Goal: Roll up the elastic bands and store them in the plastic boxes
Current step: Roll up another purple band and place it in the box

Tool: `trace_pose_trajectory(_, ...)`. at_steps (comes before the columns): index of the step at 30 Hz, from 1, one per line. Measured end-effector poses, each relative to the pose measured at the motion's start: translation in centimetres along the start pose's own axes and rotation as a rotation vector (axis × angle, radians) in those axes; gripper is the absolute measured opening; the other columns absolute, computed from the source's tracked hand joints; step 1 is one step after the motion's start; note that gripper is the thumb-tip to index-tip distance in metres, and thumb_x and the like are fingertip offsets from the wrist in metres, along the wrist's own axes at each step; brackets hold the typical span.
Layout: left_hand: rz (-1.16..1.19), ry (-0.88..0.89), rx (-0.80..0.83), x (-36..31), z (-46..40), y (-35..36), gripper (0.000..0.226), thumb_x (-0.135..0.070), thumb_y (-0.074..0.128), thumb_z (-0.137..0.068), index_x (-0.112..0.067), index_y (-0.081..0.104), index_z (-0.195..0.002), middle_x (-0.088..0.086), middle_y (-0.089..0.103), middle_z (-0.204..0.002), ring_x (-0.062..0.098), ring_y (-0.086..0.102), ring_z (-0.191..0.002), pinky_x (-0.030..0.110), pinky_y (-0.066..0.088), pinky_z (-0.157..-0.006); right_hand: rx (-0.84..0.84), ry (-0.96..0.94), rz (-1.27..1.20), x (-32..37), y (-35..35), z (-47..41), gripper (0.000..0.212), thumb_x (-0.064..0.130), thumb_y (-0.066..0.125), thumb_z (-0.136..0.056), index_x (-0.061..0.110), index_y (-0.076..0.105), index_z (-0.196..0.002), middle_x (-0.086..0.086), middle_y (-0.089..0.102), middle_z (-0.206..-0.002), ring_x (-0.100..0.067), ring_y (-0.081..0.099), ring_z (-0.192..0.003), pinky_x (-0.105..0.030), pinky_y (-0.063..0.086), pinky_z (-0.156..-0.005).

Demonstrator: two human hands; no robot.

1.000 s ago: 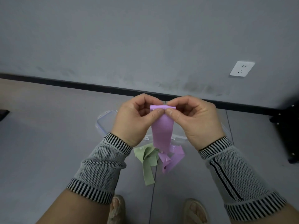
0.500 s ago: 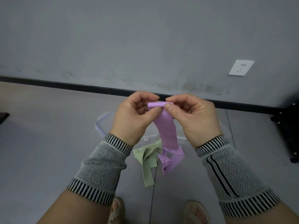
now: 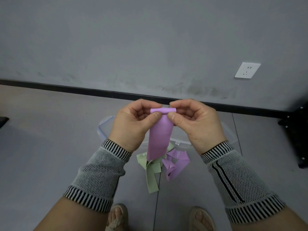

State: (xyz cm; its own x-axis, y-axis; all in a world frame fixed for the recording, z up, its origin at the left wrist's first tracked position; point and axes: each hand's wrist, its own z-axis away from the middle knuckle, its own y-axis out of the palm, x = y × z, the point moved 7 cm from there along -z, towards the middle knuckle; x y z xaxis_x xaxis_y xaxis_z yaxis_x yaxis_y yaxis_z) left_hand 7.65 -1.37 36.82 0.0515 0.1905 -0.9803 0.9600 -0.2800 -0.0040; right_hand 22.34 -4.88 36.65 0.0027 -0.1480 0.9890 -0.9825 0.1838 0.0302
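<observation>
Both hands, the left hand (image 3: 133, 125) and the right hand (image 3: 196, 124), are pinching the rolled top of the purple band (image 3: 159, 137), which is hanging above the floor. They are hiding most of the clear plastic box (image 3: 106, 124); a green band (image 3: 152, 172) is lying below.

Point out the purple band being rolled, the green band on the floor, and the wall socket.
purple band (image 3: 159, 137), head view, flat hanging strip.
green band (image 3: 152, 177), head view, long lower strip.
wall socket (image 3: 247, 70), head view, faceplate centre.
</observation>
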Motion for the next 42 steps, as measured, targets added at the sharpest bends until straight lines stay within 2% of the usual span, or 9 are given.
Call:
trace_pose_trajectory(3,0.022,-0.039,-0.024,0.5,0.0,-0.4,0.024,0.004,0.063,-0.081,-0.018,0.064,-0.091,-0.008,0.072,-0.074,0.005,0.066,-0.074,0.018,0.052,-0.071,-0.015,0.024,0.021,-0.3,0.0,0.1,0.015,-0.004,0.070,-0.079,0.008,0.067,-0.087,-0.007,0.071,-0.082,-0.015,0.067,-0.075,-0.024,0.056,-0.068)
trace_pose_trajectory(6,0.156,-0.205,-0.085,2.3,0.3,-0.5,0.024,-0.010,0.069,-0.076,-0.017,0.062,-0.097,-0.002,0.072,-0.073,0.009,0.065,-0.072,0.024,0.053,-0.071,-0.088,-0.002,0.032,-0.4,0.2,0.7,0.014,-0.003,0.072,-0.077,0.009,0.067,-0.083,-0.004,0.070,-0.076,-0.015,0.066,-0.070,-0.025,0.056,-0.068)
trace_pose_trajectory(9,0.253,-0.356,-0.058,3.6,0.8,0.0,0.025,-0.025,0.066,-0.067,-0.013,0.065,-0.089,0.001,0.069,-0.080,0.009,0.064,-0.074,0.023,0.054,-0.069,-0.114,-0.002,0.023,-0.7,0.5,1.3,0.016,-0.005,0.073,-0.075,0.008,0.066,-0.079,0.000,0.068,-0.071,-0.012,0.064,-0.065,-0.020,0.054,-0.065)
trace_pose_trajectory(13,0.287,-0.407,-0.033,3.7,0.7,-0.1,0.011,-0.020,0.062,-0.076,-0.012,0.065,-0.084,0.003,0.067,-0.083,0.012,0.063,-0.079,0.027,0.053,-0.076,-0.092,-0.001,0.041,-0.9,0.5,1.6,0.020,-0.006,0.073,-0.074,0.013,0.066,-0.076,0.006,0.068,-0.068,-0.007,0.063,-0.065,-0.018,0.053,-0.065)
trace_pose_trajectory(22,0.188,-0.444,0.009,3.6,0.3,-0.6,0.019,-0.012,0.056,-0.090,-0.006,0.068,-0.103,0.012,0.071,-0.100,0.021,0.066,-0.095,0.035,0.053,-0.088,0.138,0.099,-0.060,-1.4,1.4,1.3,0.027,-0.009,0.071,-0.073,0.014,0.064,-0.086,0.006,0.068,-0.070,-0.009,0.063,-0.069,-0.023,0.055,-0.069)
trace_pose_trajectory(27,0.157,-0.465,0.102,3.8,0.5,-0.4,0.023,-0.010,0.056,-0.090,-0.004,0.067,-0.109,0.012,0.071,-0.093,0.023,0.066,-0.091,0.039,0.053,-0.087,0.307,0.130,-0.043,-1.4,2.2,1.5,0.043,-0.003,0.071,-0.073,0.024,0.064,-0.106,0.002,0.067,-0.072,-0.014,0.064,-0.071,-0.021,0.052,-0.070)
trace_pose_trajectory(32,0.132,-0.460,0.241,3.6,0.7,-0.1,0.041,-0.010,0.070,-0.076,-0.010,0.056,-0.115,0.004,0.069,-0.072,0.017,0.066,-0.071,0.035,0.054,-0.076,0.442,0.191,0.042,-1.6,2.5,1.9,0.060,-0.006,0.073,-0.072,0.025,0.057,-0.121,0.004,0.063,-0.067,-0.009,0.061,-0.066,-0.021,0.053,-0.069)
trace_pose_trajectory(38,0.072,-0.461,0.341,3.6,1.0,0.0,0.046,-0.018,0.063,-0.074,-0.010,0.053,-0.119,0.004,0.070,-0.074,0.021,0.066,-0.075,0.038,0.053,-0.081,0.549,0.212,0.159,-2.0,2.9,2.3,0.055,0.006,0.080,-0.068,0.029,0.056,-0.112,0.002,0.061,-0.066,-0.019,0.059,-0.067,-0.041,0.053,-0.076)
trace_pose_trajectory(42,0.047,-0.472,0.366,3.8,1.2,0.3,0.045,-0.020,0.063,-0.074,-0.010,0.055,-0.118,0.007,0.069,-0.076,0.023,0.065,-0.078,0.039,0.052,-0.082,0.546,0.200,0.153,-1.9,2.7,2.2,0.049,0.022,0.082,-0.059,0.029,0.059,-0.102,0.004,0.060,-0.065,-0.018,0.058,-0.065,-0.037,0.053,-0.072)
